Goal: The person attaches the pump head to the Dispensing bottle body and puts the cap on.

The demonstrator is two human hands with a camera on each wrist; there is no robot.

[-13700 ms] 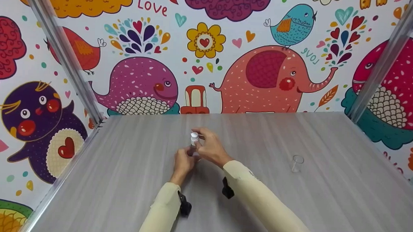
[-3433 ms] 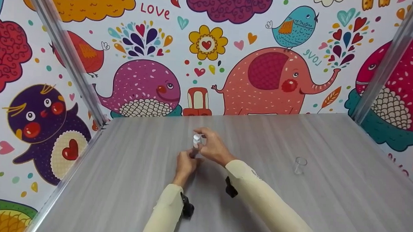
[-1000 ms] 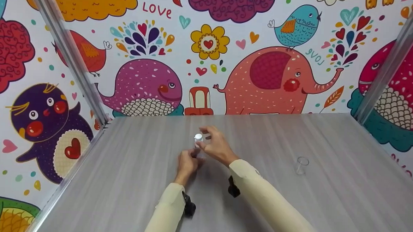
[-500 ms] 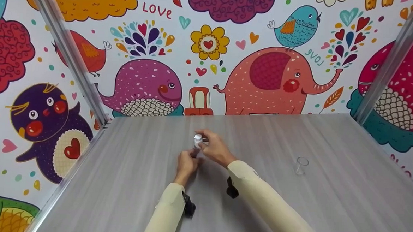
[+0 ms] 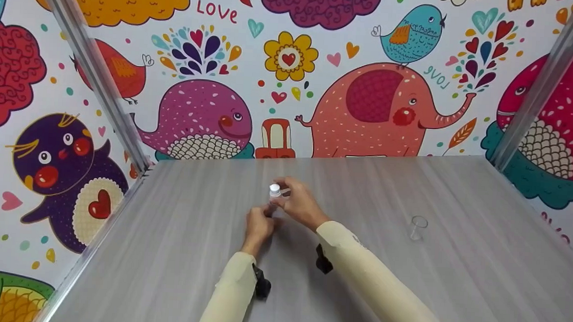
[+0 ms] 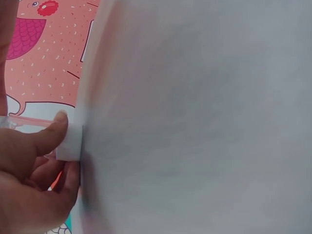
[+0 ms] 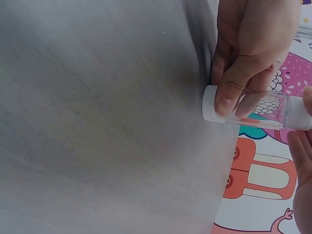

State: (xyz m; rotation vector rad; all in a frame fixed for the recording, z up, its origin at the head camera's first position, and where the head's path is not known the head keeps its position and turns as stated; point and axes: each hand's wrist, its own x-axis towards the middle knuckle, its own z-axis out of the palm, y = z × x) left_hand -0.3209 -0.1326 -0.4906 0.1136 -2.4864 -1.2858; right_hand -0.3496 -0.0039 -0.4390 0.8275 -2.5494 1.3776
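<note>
A small clear bottle (image 7: 273, 111) with a white base and a white cap (image 5: 275, 190) stands upright on the table. My left hand (image 5: 258, 226) grips its base low down, thumb on the white part, as the left wrist view also shows with the hand (image 6: 39, 170) around the white base (image 6: 71, 142). At the top, the thumb and fingers of my right hand (image 5: 301, 205) pinch around the cap, which shows at the edge of the right wrist view, a white cap (image 7: 297, 113) between fingertips.
A clear, empty-looking glass (image 5: 418, 228) stands on the wood-grain table (image 5: 175, 233) to the right of both hands. Behind the table rises a wall (image 5: 320, 84) printed with cartoon animals, with metal posts at the left and right corners.
One second ago the right fingers were spread wider beside the cap; they have since closed in on it. The left hand keeps its grip low on the bottle, and the glass stays put.
</note>
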